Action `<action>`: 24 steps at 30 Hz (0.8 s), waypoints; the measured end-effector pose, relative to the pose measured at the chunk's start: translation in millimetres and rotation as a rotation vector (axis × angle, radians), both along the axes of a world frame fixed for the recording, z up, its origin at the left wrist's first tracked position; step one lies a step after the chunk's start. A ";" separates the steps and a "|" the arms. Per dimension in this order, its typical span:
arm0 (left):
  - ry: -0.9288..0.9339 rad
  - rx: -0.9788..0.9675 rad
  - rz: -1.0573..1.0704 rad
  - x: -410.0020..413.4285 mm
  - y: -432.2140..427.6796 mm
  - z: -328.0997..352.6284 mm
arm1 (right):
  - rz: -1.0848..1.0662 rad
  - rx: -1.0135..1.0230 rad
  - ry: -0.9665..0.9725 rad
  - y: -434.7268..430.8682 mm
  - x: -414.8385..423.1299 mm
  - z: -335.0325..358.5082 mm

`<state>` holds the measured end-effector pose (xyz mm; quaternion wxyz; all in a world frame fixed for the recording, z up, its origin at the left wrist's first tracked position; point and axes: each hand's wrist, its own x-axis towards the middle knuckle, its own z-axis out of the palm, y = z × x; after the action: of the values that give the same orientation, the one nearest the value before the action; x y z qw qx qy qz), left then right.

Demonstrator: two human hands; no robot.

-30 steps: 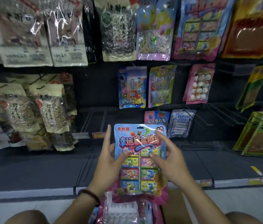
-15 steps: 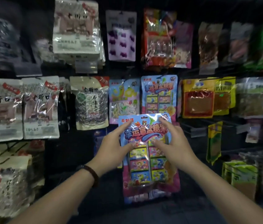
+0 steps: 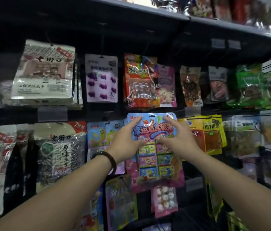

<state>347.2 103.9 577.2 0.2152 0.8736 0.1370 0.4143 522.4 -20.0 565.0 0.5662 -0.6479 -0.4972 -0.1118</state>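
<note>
The left hand (image 3: 126, 142) and right hand (image 3: 179, 139) are pinching the candy pack (image 3: 153, 130), likely light and floppy, by its upper edges, its hang hole (image 3: 151, 116) between them.

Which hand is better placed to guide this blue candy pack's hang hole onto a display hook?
Right hand, narrowly: its forefinger lies higher, at the top edge beside the hang hole. The left hand grips the candy pack lower.

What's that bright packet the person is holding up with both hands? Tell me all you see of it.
The candy packet is a flat, glossy plastic pouch, blue on top with red Chinese lettering, pink below, showing rows of small colourful boxes. It is upright before the hanging snacks; the left hand and right hand grip its upper sides.
</note>
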 end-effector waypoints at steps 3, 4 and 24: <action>0.012 -0.020 0.024 18.3 12.8 6.3 | 0.012 -0.021 -0.011 17.2 12.8 6.0; 0.013 -0.031 0.030 22.7 16.9 8.4 | 0.013 -0.033 -0.016 23.2 16.8 7.1; 0.216 -0.116 0.207 51.0 85.5 2.4 | -0.076 -0.466 -0.060 97.2 51.0 2.1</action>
<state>398.2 189.4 579.6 0.2053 0.8804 0.2723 0.3296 573.4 77.2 567.1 0.3817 -0.7756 -0.5015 -0.0344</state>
